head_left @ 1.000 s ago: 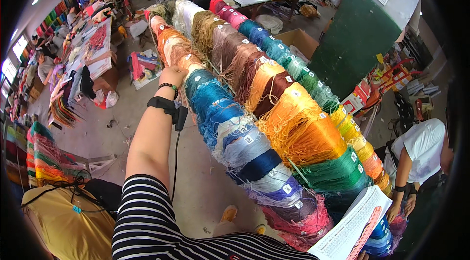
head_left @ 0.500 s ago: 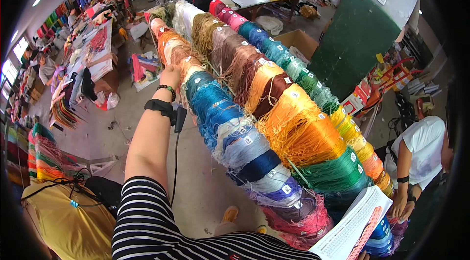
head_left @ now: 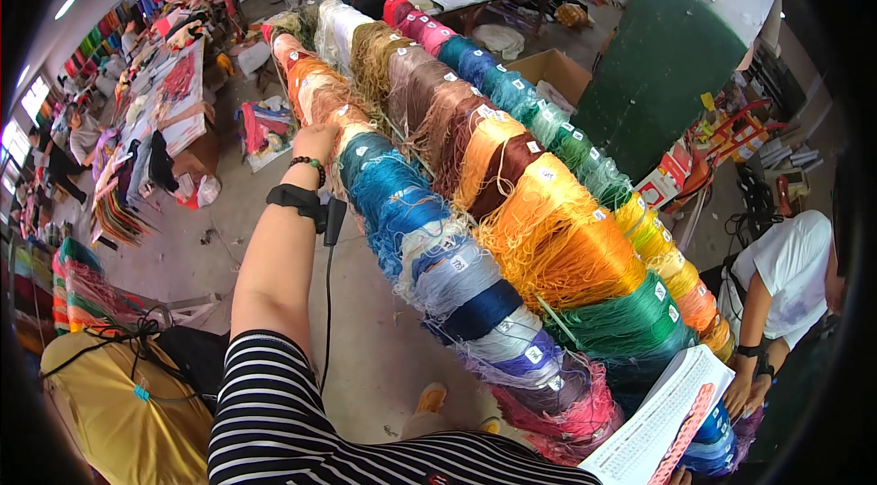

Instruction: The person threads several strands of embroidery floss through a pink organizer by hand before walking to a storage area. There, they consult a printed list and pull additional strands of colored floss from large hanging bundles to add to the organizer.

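Bright, even daylight from windows [head_left: 20, 115] at my far left (plus one ceiling lamp [head_left: 64, 7]); soft shadows, sharp centre, fisheye bending and black vignette at edges.

Textile workshop: racks of coloured yarn hanks [head_left: 512, 238] right beside the left hand [head_left: 315, 140], cluttered worktables [head_left: 164, 110] beyond it, bare concrete floor [head_left: 365, 348] below.

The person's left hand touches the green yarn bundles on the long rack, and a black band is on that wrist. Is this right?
Not quite. In the head view the left hand rests on orange yarn bundles, just above the blue ones, on the long rack; green hangs on the far side. The black band is on that wrist.
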### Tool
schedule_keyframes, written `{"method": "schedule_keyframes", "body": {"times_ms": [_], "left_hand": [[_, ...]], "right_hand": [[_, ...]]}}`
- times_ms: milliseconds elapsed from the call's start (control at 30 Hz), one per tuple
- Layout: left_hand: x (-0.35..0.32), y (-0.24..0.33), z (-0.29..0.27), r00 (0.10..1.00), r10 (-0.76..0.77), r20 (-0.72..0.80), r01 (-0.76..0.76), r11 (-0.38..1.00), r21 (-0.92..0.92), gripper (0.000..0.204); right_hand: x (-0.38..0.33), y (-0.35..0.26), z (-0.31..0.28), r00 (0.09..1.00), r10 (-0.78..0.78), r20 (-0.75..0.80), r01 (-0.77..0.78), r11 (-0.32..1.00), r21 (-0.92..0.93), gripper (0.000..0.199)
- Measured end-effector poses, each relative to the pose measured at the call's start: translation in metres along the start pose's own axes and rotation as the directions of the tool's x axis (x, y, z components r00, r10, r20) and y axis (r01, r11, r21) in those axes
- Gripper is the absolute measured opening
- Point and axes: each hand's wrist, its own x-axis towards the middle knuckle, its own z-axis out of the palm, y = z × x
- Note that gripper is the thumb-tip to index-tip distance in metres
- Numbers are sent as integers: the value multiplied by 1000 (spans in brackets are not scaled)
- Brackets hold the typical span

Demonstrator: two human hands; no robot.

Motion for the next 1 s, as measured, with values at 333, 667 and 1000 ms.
{"method": "schedule_keyframes", "body": {"times_ms": [333, 667, 1000], "left_hand": [[-5, 5, 4, 995, 60, -84, -46, 985, 168, 34], [-6, 13, 13, 987, 113, -116, -87, 975, 206, 29], [-50, -15, -76, 944, -35, 328, 170, 904, -392, 18]], "right_hand": [[51, 75, 1, 934, -335, 122, 351, 800, -487, 51], [23, 36, -4, 995, -96, 9, 96, 976, -197, 51], [68, 67, -16, 1000, -12, 28, -1, 899, 438, 57]]}}
